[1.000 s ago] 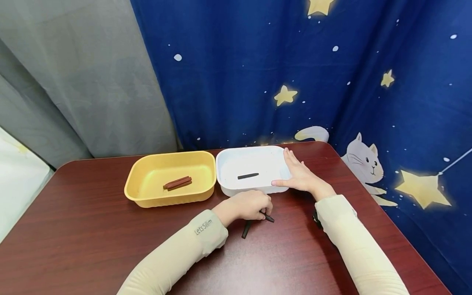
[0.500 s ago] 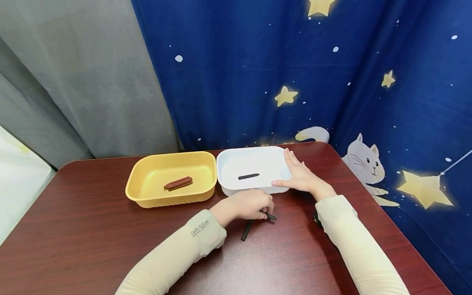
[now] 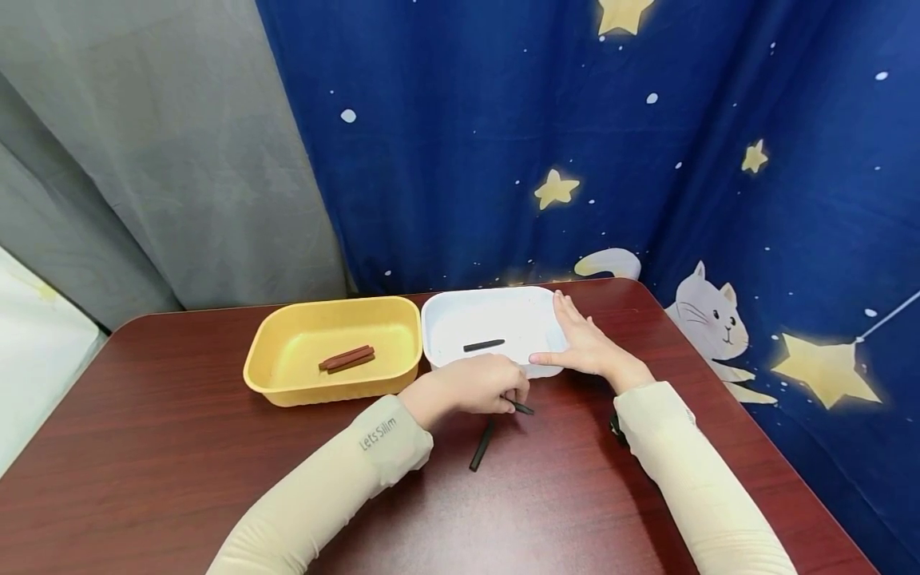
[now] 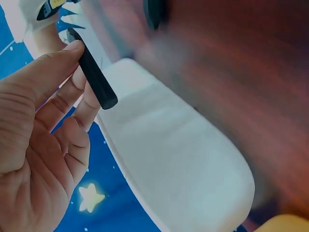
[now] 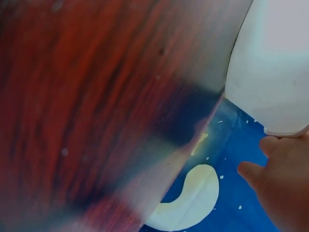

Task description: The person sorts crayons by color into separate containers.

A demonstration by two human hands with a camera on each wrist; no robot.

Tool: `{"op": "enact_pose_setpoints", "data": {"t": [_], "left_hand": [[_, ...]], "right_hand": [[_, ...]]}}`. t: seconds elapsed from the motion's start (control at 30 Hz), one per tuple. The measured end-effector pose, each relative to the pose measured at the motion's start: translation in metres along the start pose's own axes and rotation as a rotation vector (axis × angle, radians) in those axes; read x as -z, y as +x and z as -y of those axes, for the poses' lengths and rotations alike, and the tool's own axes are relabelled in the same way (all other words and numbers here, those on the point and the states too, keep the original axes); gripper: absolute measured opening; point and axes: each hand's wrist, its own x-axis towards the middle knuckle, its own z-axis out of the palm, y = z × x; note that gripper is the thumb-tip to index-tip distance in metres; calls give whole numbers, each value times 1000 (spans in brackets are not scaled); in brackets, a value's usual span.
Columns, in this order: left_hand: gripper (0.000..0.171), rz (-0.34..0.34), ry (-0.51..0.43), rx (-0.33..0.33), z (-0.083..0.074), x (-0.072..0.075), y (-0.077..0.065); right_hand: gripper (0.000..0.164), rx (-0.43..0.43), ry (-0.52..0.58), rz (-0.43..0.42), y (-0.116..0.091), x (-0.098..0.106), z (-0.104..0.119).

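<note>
My left hand (image 3: 483,385) pinches a black crayon (image 4: 95,75) between thumb and fingers, just in front of the white bin (image 4: 169,150). In the head view this crayon's end pokes out below the fingertips, above the table. A second black crayon (image 3: 482,446) lies on the table below the hand. Another black crayon (image 3: 484,345) rests inside the white bin. My right hand (image 3: 591,342) rests on the bin's right end, fingers extended and thumb spread along the near rim; the right wrist view shows that hand (image 5: 285,179) at the bin's edge.
A yellow bin (image 3: 262,379) stands directly left of the white one, with several reddish-brown crayons (image 3: 347,358) inside. Both bins sit near the back edge of the dark red wooden table (image 3: 144,447). A blue star-patterned curtain (image 3: 460,160) hangs behind.
My left hand has lifted slightly toward the white bin with the pinched crayon, leaving the other crayon on the table. The right hand has stayed in place.
</note>
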Motion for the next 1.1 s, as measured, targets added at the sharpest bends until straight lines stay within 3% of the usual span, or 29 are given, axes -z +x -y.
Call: {"op": "enact_pose_setpoints", "data": {"t": [0.73, 0.93, 1.1], "left_hand": [[8, -100, -77, 78, 30, 34, -7], [9, -139, -108, 100, 44, 37, -9], [12, -174, -173, 165, 63, 31, -9]], "right_hand": [[121, -12, 5, -2, -2, 2, 5], [120, -17, -4, 0, -1, 2, 4], [120, -23, 9, 3, -2, 0, 3]]}}
